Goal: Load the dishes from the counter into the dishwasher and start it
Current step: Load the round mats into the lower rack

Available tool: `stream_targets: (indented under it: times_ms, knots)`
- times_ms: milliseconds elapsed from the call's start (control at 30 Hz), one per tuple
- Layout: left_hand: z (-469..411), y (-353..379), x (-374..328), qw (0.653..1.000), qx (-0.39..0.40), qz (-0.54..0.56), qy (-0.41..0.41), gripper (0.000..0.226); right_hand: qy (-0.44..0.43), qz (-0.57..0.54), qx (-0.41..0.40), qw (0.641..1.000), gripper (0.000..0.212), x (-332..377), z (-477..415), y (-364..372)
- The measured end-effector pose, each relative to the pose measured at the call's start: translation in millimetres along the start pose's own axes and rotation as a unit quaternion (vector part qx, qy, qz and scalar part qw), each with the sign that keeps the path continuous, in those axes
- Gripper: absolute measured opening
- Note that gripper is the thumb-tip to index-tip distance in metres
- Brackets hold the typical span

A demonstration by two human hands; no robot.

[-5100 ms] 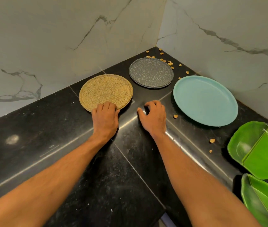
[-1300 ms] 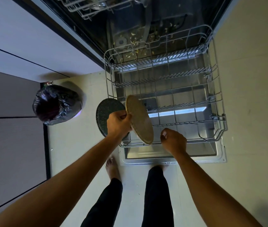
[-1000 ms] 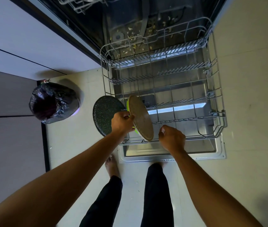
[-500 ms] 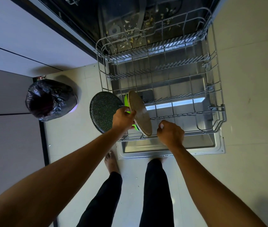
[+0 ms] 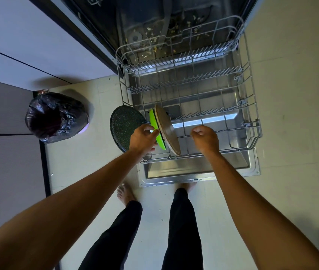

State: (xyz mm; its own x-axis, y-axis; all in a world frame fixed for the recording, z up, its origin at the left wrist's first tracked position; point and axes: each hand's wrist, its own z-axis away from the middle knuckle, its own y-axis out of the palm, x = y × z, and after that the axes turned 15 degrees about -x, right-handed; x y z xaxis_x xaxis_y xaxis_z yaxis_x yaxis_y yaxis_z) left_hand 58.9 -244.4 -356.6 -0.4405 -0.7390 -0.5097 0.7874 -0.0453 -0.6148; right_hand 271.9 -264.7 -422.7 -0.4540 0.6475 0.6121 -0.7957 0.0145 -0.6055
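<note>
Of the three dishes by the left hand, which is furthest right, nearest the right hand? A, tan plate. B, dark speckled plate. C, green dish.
A: the tan plate stands on edge nearest the right hand, with the green dish and then the dark speckled plate to its left.

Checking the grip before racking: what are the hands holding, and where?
Left hand grips the dark plate and green plate at their rims; right hand is curled, holding nothing.
</note>
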Motion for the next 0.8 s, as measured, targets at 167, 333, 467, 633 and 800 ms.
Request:
stream_targets:
  times_ms: [167, 333, 467, 633, 800]
  knots:
    - [-3.4, -62.2, 17.0, 0.999, 0.027, 0.031, 0.025, 0.024, -0.04, -0.05, -0.058, 0.996, 0.008, 59.9, 28.5, 1.7]
    - [-12.4, -167.4, 43.0, 0.995, -0.009, 0.067, 0.078, 0.017, -0.101, -0.097, -0.082, 0.987, 0.008, 150.3, 83.3, 39.0]
    - [-21.1, -299.4, 72.3, 0.985, -0.075, 0.116, 0.106, 0.017, -0.196, -0.073, -0.025, 0.978, 0.011, 255.5, 152.9, 95.7]
    - [-25.5, -490.2, 122.8, 0.955, -0.218, 0.146, 0.141, 0.014, -0.318, -0.012, 0.062, 0.946, 0.01, 403.1, 252.1, 169.8]
    - [-2.3, -653.9, 169.3, 0.906, -0.379, 0.146, 0.125, 0.019, -0.434, 0.03, 0.108, 0.894, 0.004, 529.2, 342.9, 239.3]
